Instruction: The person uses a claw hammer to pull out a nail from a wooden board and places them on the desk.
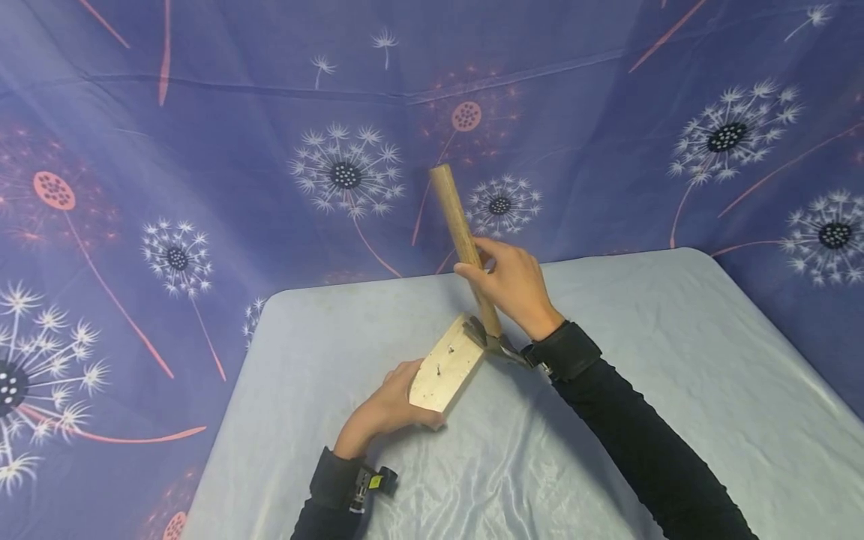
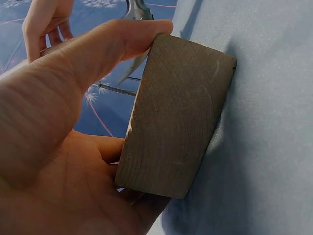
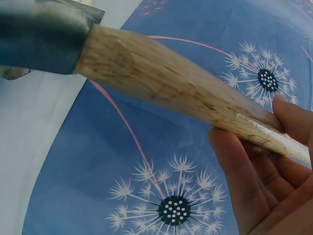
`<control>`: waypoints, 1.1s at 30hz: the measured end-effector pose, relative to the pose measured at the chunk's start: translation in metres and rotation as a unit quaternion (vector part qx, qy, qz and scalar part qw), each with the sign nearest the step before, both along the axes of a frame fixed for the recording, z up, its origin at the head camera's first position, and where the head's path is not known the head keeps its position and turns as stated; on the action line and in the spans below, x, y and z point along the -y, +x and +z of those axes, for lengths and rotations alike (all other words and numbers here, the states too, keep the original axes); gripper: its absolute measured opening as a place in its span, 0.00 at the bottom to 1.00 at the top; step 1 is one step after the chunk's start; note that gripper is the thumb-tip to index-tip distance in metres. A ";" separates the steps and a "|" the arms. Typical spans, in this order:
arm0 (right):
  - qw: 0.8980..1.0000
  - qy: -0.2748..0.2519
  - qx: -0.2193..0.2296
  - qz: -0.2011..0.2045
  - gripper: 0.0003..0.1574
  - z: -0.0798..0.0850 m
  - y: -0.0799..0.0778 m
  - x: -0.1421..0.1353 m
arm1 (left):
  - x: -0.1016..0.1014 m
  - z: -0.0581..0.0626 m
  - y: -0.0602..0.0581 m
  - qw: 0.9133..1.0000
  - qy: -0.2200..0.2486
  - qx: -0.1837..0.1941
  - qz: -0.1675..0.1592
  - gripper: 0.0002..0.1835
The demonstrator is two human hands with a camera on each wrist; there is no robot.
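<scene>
My left hand (image 1: 388,405) grips the near end of a pale wooden block (image 1: 445,371), thumb along one edge and fingers on the opposite side. Nails (image 2: 115,89) stick out of the block's face. A claw hammer (image 1: 454,214) with a wooden handle is in my right hand (image 1: 516,285), which pinches the handle between thumb and fingers around its middle. The handle leans up and away, its metal head (image 3: 44,36) lowest. In the head view, the claw overlaps the block's far end; in the left wrist view, its curved tip is close beside a nail.
A shiny pale blue cloth (image 1: 628,360) covers the table under both hands. Behind it hangs a blue-purple backdrop (image 1: 580,112) with dandelion prints. Both wrists wear black straps (image 1: 567,351) with small devices.
</scene>
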State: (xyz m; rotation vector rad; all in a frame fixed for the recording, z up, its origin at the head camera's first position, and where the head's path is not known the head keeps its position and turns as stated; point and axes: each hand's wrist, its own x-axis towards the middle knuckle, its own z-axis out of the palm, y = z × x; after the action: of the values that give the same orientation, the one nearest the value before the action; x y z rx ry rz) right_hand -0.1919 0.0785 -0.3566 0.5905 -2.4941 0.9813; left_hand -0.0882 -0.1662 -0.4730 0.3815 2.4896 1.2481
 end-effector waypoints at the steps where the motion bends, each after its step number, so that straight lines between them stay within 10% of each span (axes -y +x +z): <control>1: 1.000 -0.005 -0.001 0.002 0.34 0.000 0.000 0.000 | 0.000 0.000 0.000 1.000 0.003 0.001 0.000 0.57; 33: 0.998 -0.051 -0.027 0.001 0.30 0.000 0.024 -0.002 | -0.002 0.004 -0.003 0.997 -0.028 -0.059 -0.031 0.47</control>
State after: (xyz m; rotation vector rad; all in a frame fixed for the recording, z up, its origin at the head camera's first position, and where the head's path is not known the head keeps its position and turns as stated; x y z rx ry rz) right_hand -0.1680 0.0808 -0.3571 0.5801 -2.3818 1.0721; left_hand -0.0915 -0.1637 -0.4691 0.5276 2.5836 1.1606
